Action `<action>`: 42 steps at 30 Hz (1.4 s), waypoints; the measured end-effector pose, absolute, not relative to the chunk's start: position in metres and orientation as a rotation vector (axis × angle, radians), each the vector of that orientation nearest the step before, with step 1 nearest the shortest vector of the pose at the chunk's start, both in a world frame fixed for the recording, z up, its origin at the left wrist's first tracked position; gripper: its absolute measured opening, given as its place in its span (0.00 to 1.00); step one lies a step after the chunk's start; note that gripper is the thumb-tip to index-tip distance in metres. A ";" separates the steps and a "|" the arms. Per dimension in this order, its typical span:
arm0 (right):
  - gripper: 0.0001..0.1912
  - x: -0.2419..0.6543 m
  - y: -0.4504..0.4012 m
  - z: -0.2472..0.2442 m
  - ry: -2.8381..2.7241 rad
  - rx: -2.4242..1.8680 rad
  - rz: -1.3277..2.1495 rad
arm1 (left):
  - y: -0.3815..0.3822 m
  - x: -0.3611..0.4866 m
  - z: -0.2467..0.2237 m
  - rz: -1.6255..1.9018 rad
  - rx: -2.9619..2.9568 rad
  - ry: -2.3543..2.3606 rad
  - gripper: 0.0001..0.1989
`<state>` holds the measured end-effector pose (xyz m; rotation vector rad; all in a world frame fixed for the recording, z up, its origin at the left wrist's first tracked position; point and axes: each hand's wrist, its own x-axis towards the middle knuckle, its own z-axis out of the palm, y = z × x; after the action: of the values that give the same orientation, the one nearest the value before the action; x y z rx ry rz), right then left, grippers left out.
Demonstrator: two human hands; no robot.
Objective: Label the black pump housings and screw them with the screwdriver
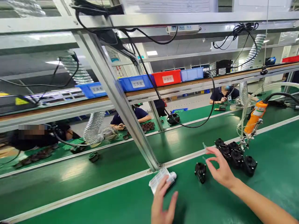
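Note:
My left hand (161, 203) is low in the middle of the view, thumb and fingers apart. Its fingertips overlap a white, ribbed plastic bottle (156, 182) lying on the green bench mat; I cannot tell whether they touch it. My right hand (220, 170) hovers further right, thumb and forefinger spread. Small translucent tips (204, 145) show at the ends of these fingers; what they are is unclear. Just left of that hand stands a single black plastic housing (200, 172). Behind and right of it, several similar black housings (236, 158) stand in a cluster, partly hidden by the hand.
An orange electric screwdriver (256, 116) hangs by the cluster. A metal post (126, 118) rises from the bench edge. Blue bins (134, 83) and a red bin (166, 77) sit on the shelf. A black cable (197, 126) droops below it. Co-workers (225, 94) sit beyond.

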<state>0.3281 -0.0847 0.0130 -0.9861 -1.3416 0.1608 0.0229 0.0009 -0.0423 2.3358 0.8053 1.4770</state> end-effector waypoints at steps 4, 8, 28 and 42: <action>0.23 0.352 -0.088 0.004 -1.226 -1.032 0.302 | -0.010 0.080 -0.063 0.966 2.070 0.657 0.35; 0.29 0.354 -0.085 -0.004 -1.218 -0.972 0.461 | 0.013 0.136 -0.057 0.762 1.800 0.502 0.42; 0.41 0.325 -0.104 0.005 -1.154 -0.756 0.847 | 0.010 0.141 -0.041 0.537 1.049 0.430 0.35; 0.38 0.314 -0.109 -0.004 -1.335 -0.949 0.733 | 0.008 0.141 -0.039 0.541 1.018 0.442 0.35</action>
<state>0.3144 -0.1092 -0.0038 -0.9486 -1.3354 0.7330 0.1407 0.0075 -0.0394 1.0180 0.4424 0.5414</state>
